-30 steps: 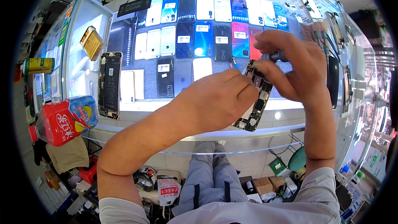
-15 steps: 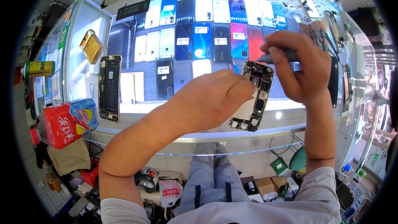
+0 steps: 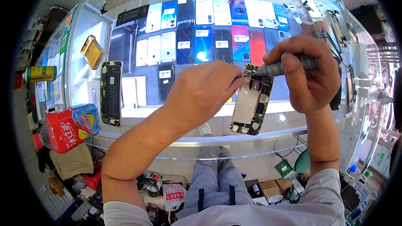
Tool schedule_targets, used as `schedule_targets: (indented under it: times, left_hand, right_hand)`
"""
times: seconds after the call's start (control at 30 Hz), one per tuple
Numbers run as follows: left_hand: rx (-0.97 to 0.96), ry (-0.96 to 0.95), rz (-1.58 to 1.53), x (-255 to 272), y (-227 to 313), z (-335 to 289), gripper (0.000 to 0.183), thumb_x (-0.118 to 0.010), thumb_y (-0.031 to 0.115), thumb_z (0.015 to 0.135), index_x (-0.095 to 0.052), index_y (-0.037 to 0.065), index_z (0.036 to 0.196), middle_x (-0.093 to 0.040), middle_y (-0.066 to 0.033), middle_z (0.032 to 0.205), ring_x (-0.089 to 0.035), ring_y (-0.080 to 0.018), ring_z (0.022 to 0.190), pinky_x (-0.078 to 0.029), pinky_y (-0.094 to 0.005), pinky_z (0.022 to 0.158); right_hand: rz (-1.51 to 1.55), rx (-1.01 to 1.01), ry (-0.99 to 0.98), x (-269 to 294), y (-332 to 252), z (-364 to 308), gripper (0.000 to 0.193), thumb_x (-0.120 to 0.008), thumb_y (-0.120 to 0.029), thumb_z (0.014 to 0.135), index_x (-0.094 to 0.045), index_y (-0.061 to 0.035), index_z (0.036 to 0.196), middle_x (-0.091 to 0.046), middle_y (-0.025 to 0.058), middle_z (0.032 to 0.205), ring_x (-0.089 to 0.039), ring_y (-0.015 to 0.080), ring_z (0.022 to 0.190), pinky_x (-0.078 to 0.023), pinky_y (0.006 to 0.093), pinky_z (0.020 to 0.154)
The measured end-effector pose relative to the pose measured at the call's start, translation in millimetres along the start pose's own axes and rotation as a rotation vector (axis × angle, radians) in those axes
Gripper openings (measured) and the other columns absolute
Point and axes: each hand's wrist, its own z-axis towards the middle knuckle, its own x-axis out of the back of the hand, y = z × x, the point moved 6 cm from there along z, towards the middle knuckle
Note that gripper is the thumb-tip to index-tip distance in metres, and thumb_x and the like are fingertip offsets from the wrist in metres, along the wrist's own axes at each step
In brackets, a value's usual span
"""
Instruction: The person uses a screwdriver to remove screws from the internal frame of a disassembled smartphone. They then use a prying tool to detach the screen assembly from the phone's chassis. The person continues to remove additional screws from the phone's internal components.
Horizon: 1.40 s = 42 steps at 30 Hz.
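Observation:
An opened phone (image 3: 247, 109) lies tilted on the glass counter, with its circuit board and a bare silver bay showing. My right hand (image 3: 307, 73) grips a grey screwdriver (image 3: 274, 69), its thin tip pointing left over the phone's upper end. At the phone's upper left edge, the fingers of my left hand (image 3: 205, 86) are pinched together close to that tip; what they hold, if anything, is hidden. To the left stands a second opened phone (image 3: 111, 94) with its black battery exposed.
Beneath the glass lie rows of phones (image 3: 203, 39). A yellow cigarette pack (image 3: 92, 53) and a large red-labelled bottle (image 3: 67, 127) sit at the left. Tools and phone parts (image 3: 335, 29) are at the far right. The counter's front edge (image 3: 201, 140) runs below my forearms.
The screwdriver has come left and down, its tip now beside my left fingertips. My left hand has shifted left off the phone's middle to its upper edge, uncovering the silver bay.

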Motion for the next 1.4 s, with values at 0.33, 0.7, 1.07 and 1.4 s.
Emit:
schedule_targets:
  times: [0.33,0.7,1.07,1.4]
  left_hand:
    - [-0.03,-0.004,0.181,9,-4,-2,0.014,-0.083,0.006,0.084,-0.074,0.007,0.095,-0.07,-0.008,0.088,-0.07,-0.0265,0.074,-0.057,-0.0356,0.062]
    - [-0.04,0.063,0.527,25,-38,20,0.014,-0.082,0.007,0.084,-0.075,0.005,0.095,-0.066,-0.0089,0.089,-0.066,-0.027,0.082,-0.053,-0.0382,0.07]
    - [-0.053,0.004,0.589,15,-37,12,0.023,-0.078,-0.001,0.083,-0.072,0.001,0.105,-0.063,-0.0121,0.094,-0.064,-0.031,0.086,-0.053,-0.0419,0.073]
    - [-0.054,-0.025,0.527,21,-13,8,0.026,-0.08,0.002,0.081,-0.074,0.001,0.106,-0.063,-0.0105,0.091,-0.064,-0.0304,0.084,-0.052,-0.0416,0.072]
  right_hand:
    - [0.138,-0.092,0.123,2,12,-5,0.015,-0.061,0.005,0.101,-0.064,0.0078,0.115,-0.074,0.0148,0.096,-0.076,0.0193,0.086,-0.06,0.0289,0.074]
    - [0.032,-0.088,0.128,9,19,-5,0.015,-0.062,0.008,0.097,-0.067,0.0071,0.111,-0.075,0.012,0.09,-0.076,0.0136,0.083,-0.056,0.0228,0.067]
    - [-0.029,-0.128,0.063,12,22,-7,0.015,-0.069,0.003,0.093,-0.072,0.0003,0.107,-0.077,0.0097,0.089,-0.074,0.0132,0.072,-0.057,0.0255,0.066]
    - [-0.142,-0.046,0.032,1,22,-7,0.015,-0.072,-0.001,0.09,-0.073,-0.0034,0.105,-0.077,0.0097,0.091,-0.077,0.0208,0.073,-0.058,0.0307,0.063]
